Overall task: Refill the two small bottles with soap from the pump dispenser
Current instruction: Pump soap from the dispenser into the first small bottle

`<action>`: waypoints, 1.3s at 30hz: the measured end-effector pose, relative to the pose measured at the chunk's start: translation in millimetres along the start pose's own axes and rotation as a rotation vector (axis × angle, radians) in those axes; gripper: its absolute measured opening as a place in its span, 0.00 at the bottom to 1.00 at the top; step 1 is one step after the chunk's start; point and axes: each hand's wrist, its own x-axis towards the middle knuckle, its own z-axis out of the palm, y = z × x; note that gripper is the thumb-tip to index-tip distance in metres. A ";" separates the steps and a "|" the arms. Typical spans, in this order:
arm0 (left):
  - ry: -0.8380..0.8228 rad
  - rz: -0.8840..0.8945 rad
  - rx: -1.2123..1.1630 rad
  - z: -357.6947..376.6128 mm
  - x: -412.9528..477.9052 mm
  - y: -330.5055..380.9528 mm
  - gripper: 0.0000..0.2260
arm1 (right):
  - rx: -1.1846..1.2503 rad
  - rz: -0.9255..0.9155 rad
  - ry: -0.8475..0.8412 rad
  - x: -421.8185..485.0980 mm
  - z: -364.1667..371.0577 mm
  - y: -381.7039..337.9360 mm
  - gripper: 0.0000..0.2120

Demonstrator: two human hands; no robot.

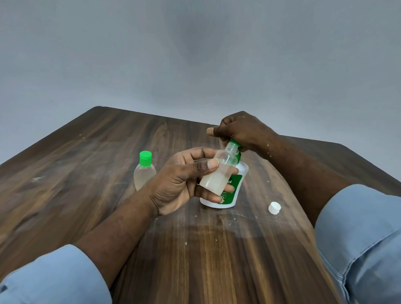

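Left hand (180, 183) grips the uncapped bottle (217, 175); right hand (238, 130) curls over the mostly hidden pump (235, 142).

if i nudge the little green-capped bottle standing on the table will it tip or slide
Probably light: the green-capped bottle is small, clear plastic. It stands upright, taller than wide, so a push near the cap would likely tip it. A low push may slide it across the smooth wooden table.
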 end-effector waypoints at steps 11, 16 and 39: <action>0.014 -0.022 0.032 -0.6 1.0 -2.0 0.17 | 0.073 0.025 -0.018 -4.2 3.9 3.9 0.18; -0.021 -0.001 0.003 -1.6 1.5 -2.1 0.20 | -0.013 0.009 -0.015 -4.3 -3.3 0.1 0.24; -0.004 -0.001 0.002 -1.5 1.1 -0.9 0.20 | -0.058 -0.021 0.025 0.3 -5.9 -6.2 0.16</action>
